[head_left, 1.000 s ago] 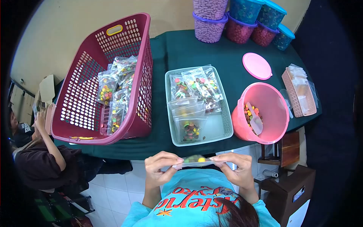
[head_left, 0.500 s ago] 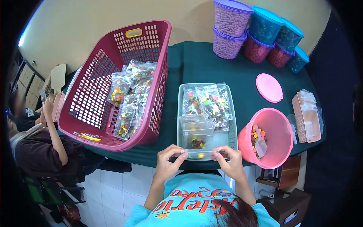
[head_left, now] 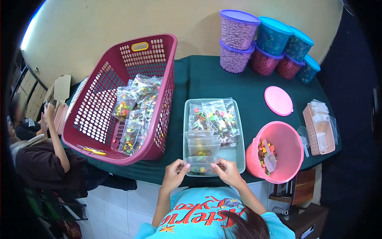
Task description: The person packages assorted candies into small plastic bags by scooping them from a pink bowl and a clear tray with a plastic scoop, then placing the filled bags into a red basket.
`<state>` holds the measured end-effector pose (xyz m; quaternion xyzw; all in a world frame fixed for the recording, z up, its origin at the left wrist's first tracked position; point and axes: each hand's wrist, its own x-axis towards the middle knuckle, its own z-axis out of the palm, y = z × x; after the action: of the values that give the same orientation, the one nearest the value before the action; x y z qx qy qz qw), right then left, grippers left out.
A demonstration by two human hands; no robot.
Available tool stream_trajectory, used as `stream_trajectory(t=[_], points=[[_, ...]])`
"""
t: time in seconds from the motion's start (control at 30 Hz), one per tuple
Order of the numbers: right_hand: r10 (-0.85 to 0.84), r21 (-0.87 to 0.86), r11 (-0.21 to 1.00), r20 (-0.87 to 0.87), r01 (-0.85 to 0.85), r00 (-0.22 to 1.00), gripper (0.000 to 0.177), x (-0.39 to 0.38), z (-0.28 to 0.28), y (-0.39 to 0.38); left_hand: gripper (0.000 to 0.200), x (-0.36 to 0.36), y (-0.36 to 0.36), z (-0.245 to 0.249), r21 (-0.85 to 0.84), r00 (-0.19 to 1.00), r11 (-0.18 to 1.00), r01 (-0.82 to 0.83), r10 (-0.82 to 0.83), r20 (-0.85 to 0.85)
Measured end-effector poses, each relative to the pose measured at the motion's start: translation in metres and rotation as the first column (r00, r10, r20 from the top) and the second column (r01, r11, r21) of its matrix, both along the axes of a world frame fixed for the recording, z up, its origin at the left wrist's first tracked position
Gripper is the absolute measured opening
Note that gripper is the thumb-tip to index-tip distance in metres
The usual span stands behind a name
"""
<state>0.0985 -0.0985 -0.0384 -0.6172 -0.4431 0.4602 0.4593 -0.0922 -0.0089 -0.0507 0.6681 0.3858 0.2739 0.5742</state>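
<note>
Between my two hands, a clear plastic zip bag [head_left: 201, 164] with colourful candies at its bottom is held by its upper corners. My left hand [head_left: 175, 173] pinches the left corner and my right hand [head_left: 227, 171] pinches the right one. The bag is over the near end of a pale green tray [head_left: 241, 139]. Just behind it in the tray, several open-topped bags [head_left: 203, 146] of candies stand. Filled bags [head_left: 215, 117] lie flat toward the tray's far end. Right of my right hand is a pink bucket [head_left: 288, 153] of candies, with a pink scoop [head_left: 270, 161] inside.
A large maroon basket [head_left: 167, 107] of filled bags stands left. Lidded tubs [head_left: 238, 34] are stacked at the back right, with a pink lid [head_left: 278, 100] in front. A pink basket [head_left: 318, 137] holds plastic bags at the right edge. Another person [head_left: 39, 165] sits at left.
The view has shifted, so the table sits lower in the picture. My hands still hold the bag by its corners, and its front now faces up more broadly.
</note>
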Motion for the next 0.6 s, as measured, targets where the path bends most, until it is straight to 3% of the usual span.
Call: stream_trajectory(t=[0.03,0.1,0.13,0.2,0.27,0.33,0.5,0.6], points=[[-0.015,-0.001,1.000,0.000,0.015,1.000,0.020,-0.002,-0.001,-0.004,0.015,0.000,-0.002,-0.001,-0.018,0.997,0.999,-0.026,0.028,0.075],[-0.085,0.197,0.976,-0.025,0.088,0.996,0.027,-0.007,-0.003,-0.011,0.016,-0.002,-0.007,0.000,-0.034,0.988,0.999,-0.031,0.036,0.150],[-0.084,0.134,0.987,-0.047,0.089,0.995,0.030,-0.009,0.007,-0.016,0.020,-0.004,-0.009,0.003,-0.073,0.983,0.996,-0.044,0.056,0.175],[-0.114,0.170,0.980,0.024,0.108,0.993,0.030,-0.012,0.005,-0.027,0.026,-0.008,-0.012,0.010,-0.136,0.982,0.990,-0.026,0.051,0.181],[-0.125,0.248,0.964,0.111,0.094,0.986,0.032,-0.014,0.002,-0.039,0.026,-0.010,-0.012,0.013,-0.116,0.972,0.993,-0.013,0.039,0.231],[-0.132,0.219,0.971,0.154,0.096,0.979,0.035,-0.014,0.002,-0.054,0.025,-0.012,-0.011,0.019,-0.106,0.958,0.994,-0.023,0.052,0.282],[-0.258,0.268,0.940,0.154,0.211,0.954,0.032,-0.011,0.025,-0.092,0.013,-0.004,-0.008,0.056,0.051,0.912,0.991,-0.123,0.092,0.399],[-0.226,0.212,0.954,0.056,0.210,0.972,0.024,-0.002,0.040,-0.108,0.011,0.008,-0.015,0.080,0.159,0.865,0.980,-0.123,0.027,0.502]])
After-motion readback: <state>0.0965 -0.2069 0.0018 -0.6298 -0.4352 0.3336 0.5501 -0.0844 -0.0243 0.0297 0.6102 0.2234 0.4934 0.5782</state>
